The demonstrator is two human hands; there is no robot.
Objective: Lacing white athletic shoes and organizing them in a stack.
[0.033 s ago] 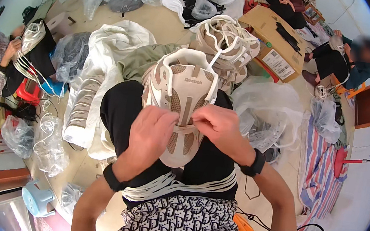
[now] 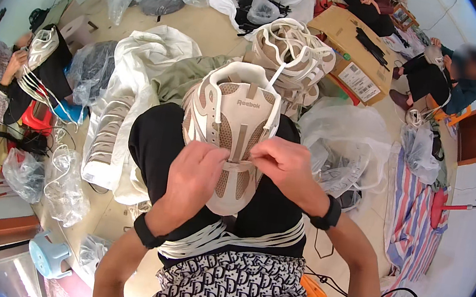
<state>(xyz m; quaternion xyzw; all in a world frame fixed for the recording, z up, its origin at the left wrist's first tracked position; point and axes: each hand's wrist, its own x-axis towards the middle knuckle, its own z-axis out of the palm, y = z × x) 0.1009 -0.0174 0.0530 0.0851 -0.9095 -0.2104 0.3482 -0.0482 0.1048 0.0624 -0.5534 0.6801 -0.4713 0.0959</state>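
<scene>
A beige and white sneaker upper (image 2: 236, 196) lies across my black-trousered knees, its toe toward me and its padded tongue facing up. My left hand (image 2: 195, 173) is closed in a pinch at the left eyelet edge, low beside the tongue. Opposite it, my right hand (image 2: 284, 165) pinches at the right eyelet edge. The fingertips hide whatever they grip. White cord lies along both sides of the tongue. A bundle of white shoelaces (image 2: 238, 241) stretches over my lap. Just beyond the sneaker upper stands a pile of similar uppers (image 2: 292, 53), with loose laces on top.
To the left, a white sack (image 2: 155, 47) lies by a row of nested beige pieces (image 2: 108, 137). A cardboard box (image 2: 347, 49) stands at far right, near clear plastic bags (image 2: 348, 133). Co-workers sit at both sides. A blue stool (image 2: 48, 256) is at lower left.
My right hand has shifted very slightly to the right and down. The left hand and the sneaker upper look nearly the same.
</scene>
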